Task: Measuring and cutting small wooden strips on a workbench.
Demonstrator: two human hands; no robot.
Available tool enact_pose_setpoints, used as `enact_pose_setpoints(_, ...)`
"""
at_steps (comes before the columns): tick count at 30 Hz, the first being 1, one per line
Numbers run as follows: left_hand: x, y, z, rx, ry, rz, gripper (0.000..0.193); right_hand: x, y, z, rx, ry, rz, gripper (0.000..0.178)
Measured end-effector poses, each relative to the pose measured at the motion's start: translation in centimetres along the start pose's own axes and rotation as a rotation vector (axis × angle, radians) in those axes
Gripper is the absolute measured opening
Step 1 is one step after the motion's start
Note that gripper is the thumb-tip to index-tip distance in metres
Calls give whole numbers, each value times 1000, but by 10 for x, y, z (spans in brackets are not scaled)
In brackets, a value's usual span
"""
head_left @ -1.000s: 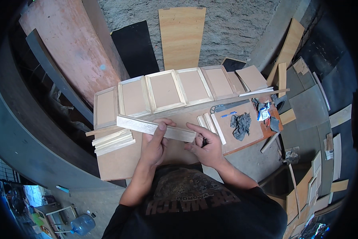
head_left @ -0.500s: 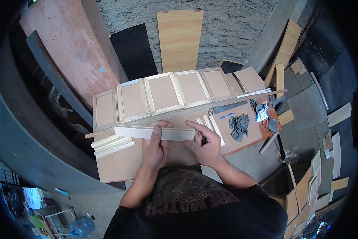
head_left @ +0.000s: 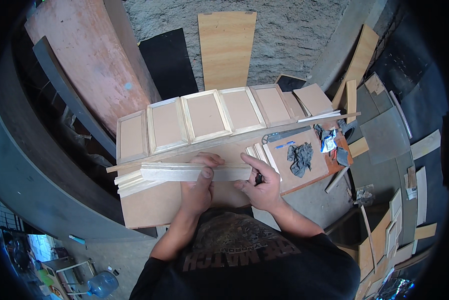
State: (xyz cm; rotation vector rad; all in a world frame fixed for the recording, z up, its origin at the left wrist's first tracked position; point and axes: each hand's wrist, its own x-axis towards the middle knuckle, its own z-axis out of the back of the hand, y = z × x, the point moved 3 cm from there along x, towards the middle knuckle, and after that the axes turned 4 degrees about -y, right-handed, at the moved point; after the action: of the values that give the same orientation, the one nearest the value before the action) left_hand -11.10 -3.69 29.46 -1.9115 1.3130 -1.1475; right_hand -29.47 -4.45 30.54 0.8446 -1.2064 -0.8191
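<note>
A short pale wooden moulding strip point(head_left: 169, 172) is held nearly level above the workbench. My left hand point(head_left: 198, 194) grips it near the middle, thumb on the near face and fingers behind. At its right end, my right hand point(head_left: 265, 191) closes thumb and fingers about the tip. A small black item point(head_left: 259, 179) shows in the right hand's curl, too covered to name. Left of the hands, several similar strips point(head_left: 134, 184) lie stacked on a brown board point(head_left: 149, 206). More short strips point(head_left: 258, 151) rest just beyond my right hand.
Framed panels point(head_left: 204, 116) stand in a row along the bench's far side, behind a long wooden batten point(head_left: 184, 149). To the right lie a handsaw point(head_left: 287, 135), a blue pen point(head_left: 285, 145), a crumpled dark cloth point(head_left: 300, 159) and a blue-white packet point(head_left: 328, 142).
The strip has turned slightly, its far-left end a little lower and its right end further right. My left hand's thumb has shifted right along it, with fingers now curled over behind.
</note>
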Motion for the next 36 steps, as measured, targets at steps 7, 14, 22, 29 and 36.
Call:
enact_pose_setpoints(7, 7, -12, -7, 139, 125, 30, 22, -5, -4, 10, -19, -36, 54, 50)
enact_pose_setpoints(14, 19, -22, 2, -72, 72, 47, 47, -4, -15, 26, -7, -153, 89, 47)
enact_pose_setpoints(22, 31, -46, 6, -190, 10, -95, 61, 7, -28, 32, 399, -121, -216, 41)
enact_pose_setpoints(29, 28, -44, 1, 7, -7, -121, 52, 1, -52, 28, 744, 10, -556, 42)
enact_pose_setpoints(36, 30, -50, -13, 200, -148, -195, 55, 3, -52, 23, 819, -28, -558, 43)
